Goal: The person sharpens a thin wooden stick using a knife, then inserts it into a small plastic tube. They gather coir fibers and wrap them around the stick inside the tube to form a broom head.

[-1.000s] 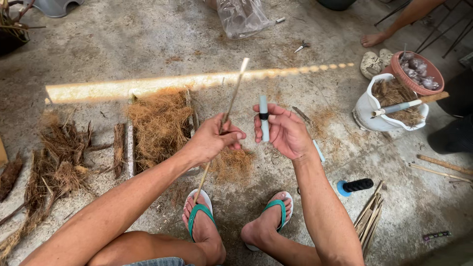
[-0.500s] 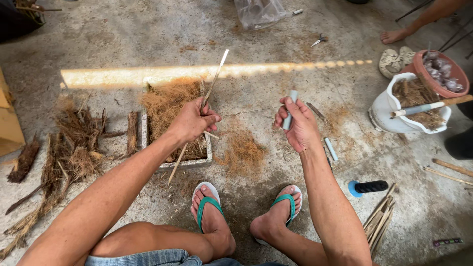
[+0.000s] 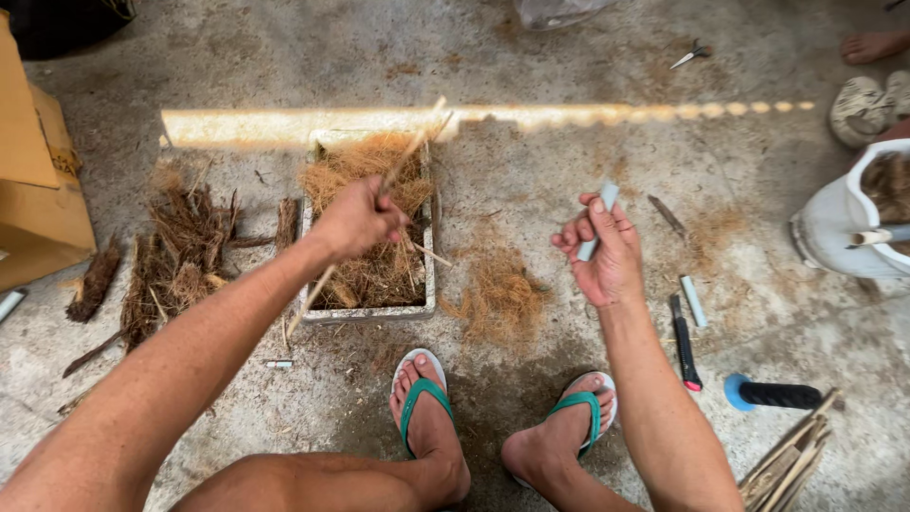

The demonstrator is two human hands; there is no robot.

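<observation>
My left hand [image 3: 357,219] grips a long thin wooden stick [image 3: 413,149] that slants from lower left to upper right. It hovers over a grey tray [image 3: 428,284] filled with tan coconut fibre [image 3: 365,180]. My right hand [image 3: 605,248] is closed around a small pale blue-grey tube-shaped tool [image 3: 599,218], held upright to the right of the tray. A loose clump of fibre [image 3: 498,296] lies on the concrete between my hands. My feet in green-strapped sandals [image 3: 422,396] rest below.
Dark husk pieces [image 3: 180,251] lie left of the tray, beside a cardboard box [image 3: 38,204]. On the right are a white bucket [image 3: 834,223], a black-handled cutter [image 3: 684,343], a blue-and-black handled tool [image 3: 773,393], a stick bundle [image 3: 787,460], and another person's foot [image 3: 872,45].
My hands have drawn apart: the left carried the stick leftward over the tray, while the right, holding the small tool, shifted right. The view has tilted down and left.
</observation>
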